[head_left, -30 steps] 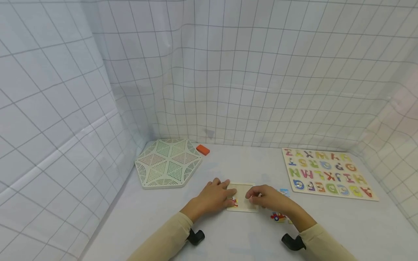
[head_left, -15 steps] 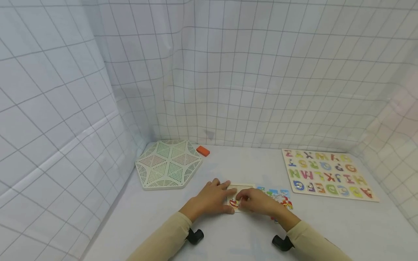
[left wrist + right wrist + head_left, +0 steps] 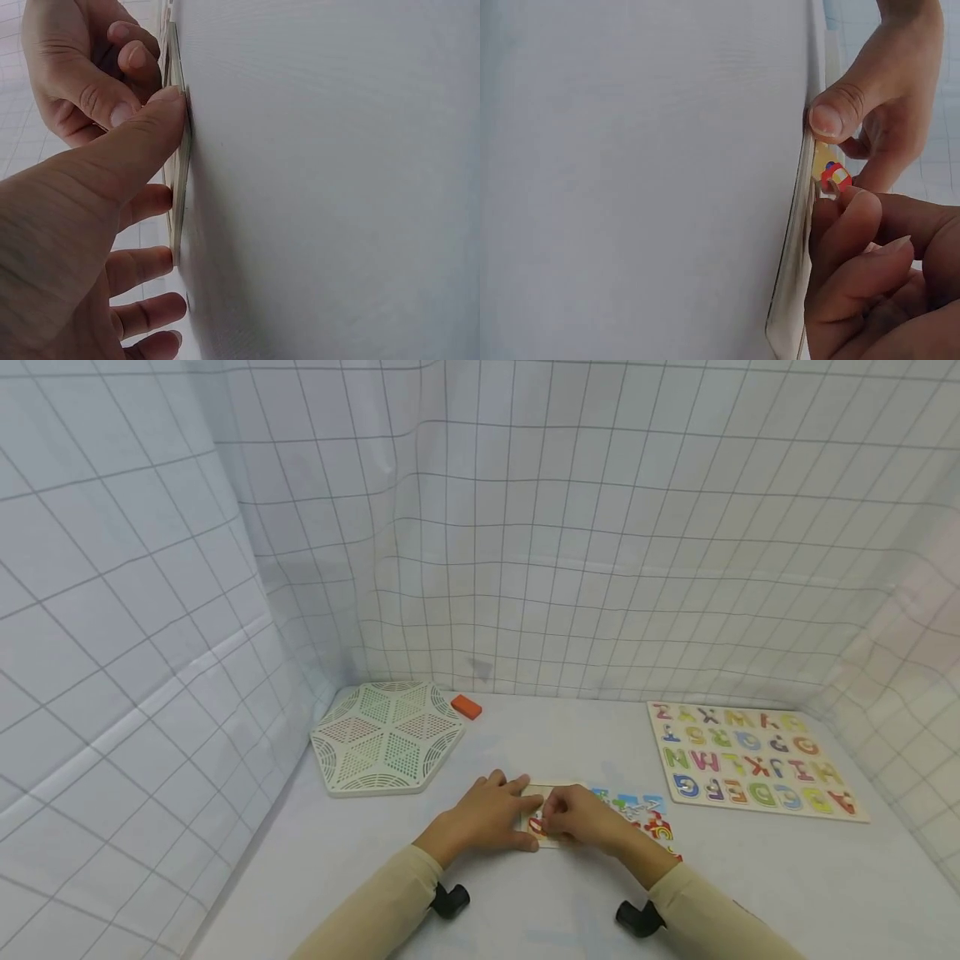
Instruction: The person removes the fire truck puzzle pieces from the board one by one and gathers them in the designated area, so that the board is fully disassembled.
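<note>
A small wooden puzzle tray (image 3: 538,788) lies flat on the table between my hands. My left hand (image 3: 486,814) rests spread at its left side, thumb by the near edge and fingertips on the board. In the tray's near left corner is a red and yellow puzzle piece (image 3: 535,827), brighter in the right wrist view as a red patch (image 3: 835,176). Beside it my right hand (image 3: 588,818) pinches a puzzle piece between thumb and forefinger, mostly hidden by the fingers. Several colourful loose puzzle pieces (image 3: 651,814) lie right of the tray, partly behind the right forearm.
A wooden alphabet board (image 3: 757,760) lies at the right rear. At the left rear sits a white hexagonal game board (image 3: 387,739), with a small orange block (image 3: 467,707) by its corner. White gridded cloth (image 3: 570,552) walls the back and sides.
My right hand has moved left over the tray to the corner piece, uncovering more loose pieces at the right. My left hand stays nearly still, its thumb slightly lower than a second ago.
</note>
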Available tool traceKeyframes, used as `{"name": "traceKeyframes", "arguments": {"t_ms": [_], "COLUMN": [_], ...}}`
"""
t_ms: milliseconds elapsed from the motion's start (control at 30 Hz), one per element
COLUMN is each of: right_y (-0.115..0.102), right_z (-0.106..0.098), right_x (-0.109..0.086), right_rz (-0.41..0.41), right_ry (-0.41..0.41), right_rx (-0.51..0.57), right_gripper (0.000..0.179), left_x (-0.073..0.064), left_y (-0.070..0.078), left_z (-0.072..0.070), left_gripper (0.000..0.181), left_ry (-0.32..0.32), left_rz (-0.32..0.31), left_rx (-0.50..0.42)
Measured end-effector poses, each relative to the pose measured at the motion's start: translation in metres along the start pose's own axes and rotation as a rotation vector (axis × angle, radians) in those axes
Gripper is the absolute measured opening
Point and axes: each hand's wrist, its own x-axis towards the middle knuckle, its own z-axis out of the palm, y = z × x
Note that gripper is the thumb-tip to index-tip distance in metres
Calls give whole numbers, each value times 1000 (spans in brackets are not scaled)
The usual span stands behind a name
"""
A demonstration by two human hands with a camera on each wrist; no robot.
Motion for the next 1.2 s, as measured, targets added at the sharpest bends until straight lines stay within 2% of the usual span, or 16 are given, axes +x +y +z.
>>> {"name": "traceKeyframes", "arguments": {"t_ms": [133,367,567,800,1000,1200], "right_y": [3,19,36,38,34,32], "right_z": [-10,-49,-73,-71,-61,-57], "right_x": [-6,-31,-56,-67,-66,-66], "right_rz": [52,113,111,58,44,14], "right_ry": [20,85,24,-78,-39,-16], "right_rx": [72,171,186,77,-63,-133], "right_gripper": [8,20,20,10,7,5], "left_x": [0,2,2,3,3,1], "left_y": [0,1,2,2,2,3], "left_z": [1,4,2,2,3,2], "left_gripper": [72,73,73,73,73,73], "left_ry": [-7,-20,-26,-24,-21,-24], "left_rz": [-5,-32,-41,-34,-27,-31], "left_rx": [12,15,19,27,29,26]}}
